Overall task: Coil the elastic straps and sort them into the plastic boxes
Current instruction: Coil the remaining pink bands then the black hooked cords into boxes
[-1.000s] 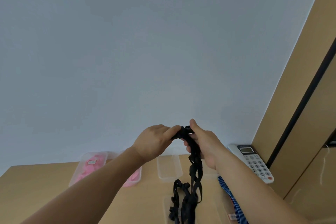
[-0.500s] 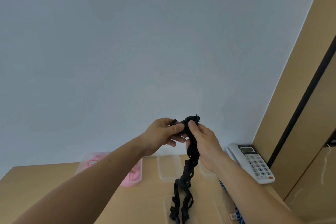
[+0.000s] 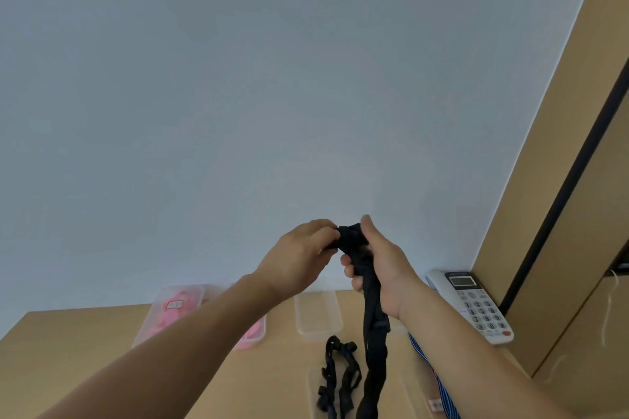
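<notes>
Black strap (image 3: 372, 316) gripped by curled fingers of left hand (image 3: 299, 262) and right hand (image 3: 381, 269).

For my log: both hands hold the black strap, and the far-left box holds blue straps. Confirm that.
Wrong on one point: the head view shows the far-left box holds pink straps, not blue. The left hand and right hand do hold the black strap.

Single head view — faces forward, tilted high toward wall (image 3: 238, 95); desk (image 3: 68, 343) low, near.
</notes>
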### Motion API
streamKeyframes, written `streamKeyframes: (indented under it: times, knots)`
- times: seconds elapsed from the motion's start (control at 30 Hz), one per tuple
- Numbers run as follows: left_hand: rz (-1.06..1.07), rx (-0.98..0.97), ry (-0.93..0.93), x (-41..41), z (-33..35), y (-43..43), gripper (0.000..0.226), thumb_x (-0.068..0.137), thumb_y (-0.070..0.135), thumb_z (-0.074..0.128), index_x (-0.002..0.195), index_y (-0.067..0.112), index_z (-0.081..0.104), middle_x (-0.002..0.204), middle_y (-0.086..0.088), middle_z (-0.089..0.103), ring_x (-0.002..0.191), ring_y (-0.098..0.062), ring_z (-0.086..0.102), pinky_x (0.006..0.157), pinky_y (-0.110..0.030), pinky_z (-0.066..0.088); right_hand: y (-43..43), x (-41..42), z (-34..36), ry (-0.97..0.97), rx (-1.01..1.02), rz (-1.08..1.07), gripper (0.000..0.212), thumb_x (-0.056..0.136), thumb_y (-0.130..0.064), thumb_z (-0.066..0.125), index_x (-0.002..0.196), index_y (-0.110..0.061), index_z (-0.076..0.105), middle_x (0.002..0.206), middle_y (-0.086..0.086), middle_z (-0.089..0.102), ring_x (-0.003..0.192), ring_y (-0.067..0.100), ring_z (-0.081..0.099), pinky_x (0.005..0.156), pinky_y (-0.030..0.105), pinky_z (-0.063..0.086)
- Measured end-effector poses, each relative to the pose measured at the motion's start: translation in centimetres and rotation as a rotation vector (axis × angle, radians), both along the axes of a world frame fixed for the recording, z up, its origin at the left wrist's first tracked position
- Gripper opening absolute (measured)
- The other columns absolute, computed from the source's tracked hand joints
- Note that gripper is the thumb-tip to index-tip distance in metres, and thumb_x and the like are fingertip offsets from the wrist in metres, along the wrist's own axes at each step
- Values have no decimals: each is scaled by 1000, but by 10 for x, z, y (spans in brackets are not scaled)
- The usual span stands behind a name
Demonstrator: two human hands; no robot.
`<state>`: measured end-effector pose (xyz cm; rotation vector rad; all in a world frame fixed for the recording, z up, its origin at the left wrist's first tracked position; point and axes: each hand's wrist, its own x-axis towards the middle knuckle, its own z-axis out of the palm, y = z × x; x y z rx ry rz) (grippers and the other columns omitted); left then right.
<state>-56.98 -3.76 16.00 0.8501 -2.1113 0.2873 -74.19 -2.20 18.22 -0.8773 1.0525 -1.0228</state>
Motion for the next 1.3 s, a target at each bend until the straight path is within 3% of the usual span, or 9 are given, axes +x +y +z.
streamKeyframes:
  times: [0.07, 0.13, 0.23, 0.33, 0.47, 0.8, 0.97, 1.13, 1.3]
  knots:
    - [49, -186, -114, -4, -3, -1, 18, 78, -7, 74, 94, 0, 68, 102, -15, 69, 75, -31, 65, 59, -37, 57, 0, 3, -1, 28, -9, -91, 49, 93, -49, 60, 100, -2, 72, 65, 8, 64, 50, 16, 53, 42, 24, 38]
    - [17, -86, -30, -6, -5, 1, 29, 79, -3, 73, 106, 3, 68, 112, -12, 67, 81, -26, 66, 66, -34, 57, 0, 2, -2, 12, -41, -148, 40, 94, -40, 62, 97, -1, 70, 63, 6, 63, 50, 15, 53, 42, 23, 39]
    - [-101, 677, 397, -4, 5, 8, 65, 80, 23, 66, 141, 24, 43, 130, 3, 56, 97, -11, 65, 77, -23, 54, 0, -4, 0, -12, -131, -158, 33, 96, -36, 61, 93, -5, 68, 64, 4, 62, 52, 13, 51, 44, 23, 39]
    - [-308, 1322, 650, -2, 20, 10, 57, 80, 42, 60, 127, 13, 51, 121, -10, 65, 87, -26, 69, 67, -33, 54, 0, -8, 2, -18, -200, -117, 34, 97, -39, 58, 85, -10, 70, 66, 4, 61, 53, 14, 49, 46, 24, 38]
    - [-415, 1488, 751, -3, 28, 11, 45, 99, 42, 45, 121, 6, 60, 101, -20, 70, 65, -23, 57, 56, -28, 46, 3, -9, 2, 24, -239, -64, 37, 95, -43, 58, 79, -12, 70, 66, 4, 60, 49, 12, 51, 44, 22, 39]
    - [-271, 1178, 595, -1, 20, 13, 17, 95, 14, 62, 109, 6, 67, 86, -6, 72, 69, -19, 65, 62, -27, 52, 3, -13, 0, 154, -111, -28, 55, 88, -61, 59, 99, -9, 72, 78, 12, 72, 65, 22, 67, 61, 36, 57]
    - [-30, 730, 238, 3, 18, 12, 26, 94, 15, 56, 116, 24, 64, 79, 3, 68, 65, -6, 60, 63, -21, 50, 1, -17, 3, 135, -43, 38, 51, 94, -54, 55, 108, -7, 69, 80, 10, 71, 52, 15, 54, 43, 23, 43]
    - [108, 149, -132, 2, 5, 9, 37, 92, 6, 57, 129, 12, 56, 83, -5, 60, 69, -24, 56, 56, -36, 48, -1, -13, 3, 73, -77, 11, 51, 91, -52, 60, 101, -4, 74, 86, 17, 70, 49, 15, 51, 42, 22, 38]
    - [138, -121, -173, -6, -4, 4, 60, 77, -4, 67, 135, 10, 57, 89, -7, 61, 73, -26, 58, 53, -31, 49, -2, -8, -1, 78, -107, -46, 46, 96, -45, 57, 97, -1, 71, 79, 16, 71, 45, 14, 51, 41, 22, 38]
